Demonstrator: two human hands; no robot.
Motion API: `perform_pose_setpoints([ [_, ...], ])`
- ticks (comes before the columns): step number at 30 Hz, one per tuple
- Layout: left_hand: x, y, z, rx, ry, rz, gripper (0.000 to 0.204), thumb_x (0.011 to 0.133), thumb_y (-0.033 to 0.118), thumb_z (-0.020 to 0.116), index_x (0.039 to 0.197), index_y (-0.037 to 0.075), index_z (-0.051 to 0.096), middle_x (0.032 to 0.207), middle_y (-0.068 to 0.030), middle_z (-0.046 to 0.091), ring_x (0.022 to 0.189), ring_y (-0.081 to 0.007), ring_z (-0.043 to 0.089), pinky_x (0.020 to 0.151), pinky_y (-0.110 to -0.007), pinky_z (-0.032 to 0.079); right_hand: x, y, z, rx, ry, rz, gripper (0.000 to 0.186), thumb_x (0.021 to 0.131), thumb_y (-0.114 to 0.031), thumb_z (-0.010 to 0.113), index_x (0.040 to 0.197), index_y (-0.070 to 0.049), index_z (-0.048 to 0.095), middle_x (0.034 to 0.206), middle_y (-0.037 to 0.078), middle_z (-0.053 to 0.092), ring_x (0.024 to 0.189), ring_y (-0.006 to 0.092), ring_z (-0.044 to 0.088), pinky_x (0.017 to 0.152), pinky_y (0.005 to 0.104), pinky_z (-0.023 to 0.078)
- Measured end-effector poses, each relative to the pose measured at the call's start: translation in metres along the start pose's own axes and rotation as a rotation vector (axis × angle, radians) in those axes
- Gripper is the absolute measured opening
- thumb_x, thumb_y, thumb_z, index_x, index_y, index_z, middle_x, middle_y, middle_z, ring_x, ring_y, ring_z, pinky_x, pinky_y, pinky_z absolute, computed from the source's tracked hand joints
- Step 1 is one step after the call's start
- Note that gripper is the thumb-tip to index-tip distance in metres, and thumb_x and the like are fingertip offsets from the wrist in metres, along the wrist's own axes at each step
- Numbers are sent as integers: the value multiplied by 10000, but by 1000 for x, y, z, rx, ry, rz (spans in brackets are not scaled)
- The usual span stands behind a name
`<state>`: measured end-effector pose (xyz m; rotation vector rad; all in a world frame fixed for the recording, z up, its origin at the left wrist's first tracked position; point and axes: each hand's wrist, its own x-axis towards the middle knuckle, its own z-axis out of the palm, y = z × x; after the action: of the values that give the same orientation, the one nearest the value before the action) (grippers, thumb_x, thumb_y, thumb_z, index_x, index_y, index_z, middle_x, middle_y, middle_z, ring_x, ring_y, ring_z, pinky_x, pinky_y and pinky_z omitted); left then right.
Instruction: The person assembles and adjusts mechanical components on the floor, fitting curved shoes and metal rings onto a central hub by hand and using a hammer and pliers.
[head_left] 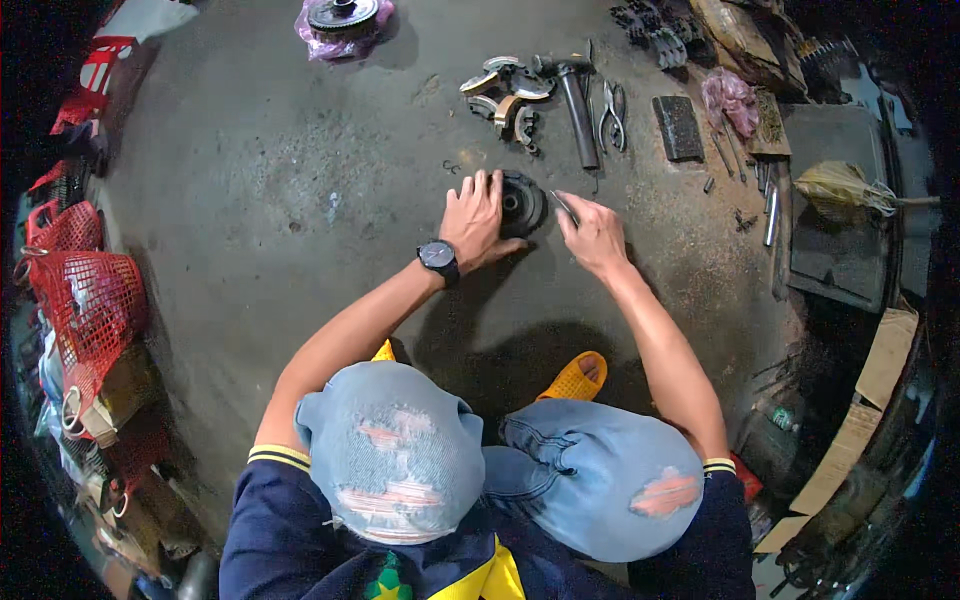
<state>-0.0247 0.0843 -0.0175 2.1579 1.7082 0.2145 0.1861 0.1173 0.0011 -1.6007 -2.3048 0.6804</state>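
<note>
A dark round metal part with a central hub [514, 206] lies on the concrete floor [250, 200]. My left hand [473, 218] grips it from the left, fingers over its side and thumb along the near edge. My right hand [593, 236], just right of the part, is closed on a slim metal tool [563, 205] whose tip is near the part's rim. Beyond them lie several curved shoe-like metal pieces [505, 85], a hammer [575, 110], pliers [612, 115] and a small clip [450, 167].
A gear on pink plastic [340, 20] sits at the top. On the right are a dark block [678, 128], small rods [773, 210], a dark tray [830, 260] and cardboard [885, 355]. Red mesh baskets [90, 310] line the left. My knees and sandalled foot occupy the lower middle.
</note>
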Motion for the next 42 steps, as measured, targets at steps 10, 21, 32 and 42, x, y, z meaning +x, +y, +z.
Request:
perform_pose_setpoints([
  [10,0,-19,14,12,70,120,1006,676,501,757,1373,-91,338,1218,-230,443,1087,-344,457,882,-401,416,19,-14,18,-89,57,-241,174,854,-164,597,969,-45,653,859,146,684,788,333,648,710,439,502],
  [21,17,-3,13,-259,152,-94,411,794,282,708,968,-32,508,1018,-228,523,950,-375,537,763,-439,488,39,-8,2,-284,-160,-444,157,835,-129,549,951,-74,639,762,127,640,734,326,648,674,461,513],
  [32,72,-28,35,-620,33,-139,344,686,188,704,949,-32,680,870,-262,629,831,-399,620,770,-473,494,66,-26,4,-355,-458,-306,169,852,-89,499,932,-29,635,720,200,649,697,375,658,639,473,533],
  [42,56,-23,26,-519,131,-22,287,717,80,648,992,-1,637,988,-206,598,959,-384,546,864,-449,456,45,-14,26,1161,-241,1107,140,873,-135,608,836,0,611,643,67,553,509,212,525,474,389,473],
])
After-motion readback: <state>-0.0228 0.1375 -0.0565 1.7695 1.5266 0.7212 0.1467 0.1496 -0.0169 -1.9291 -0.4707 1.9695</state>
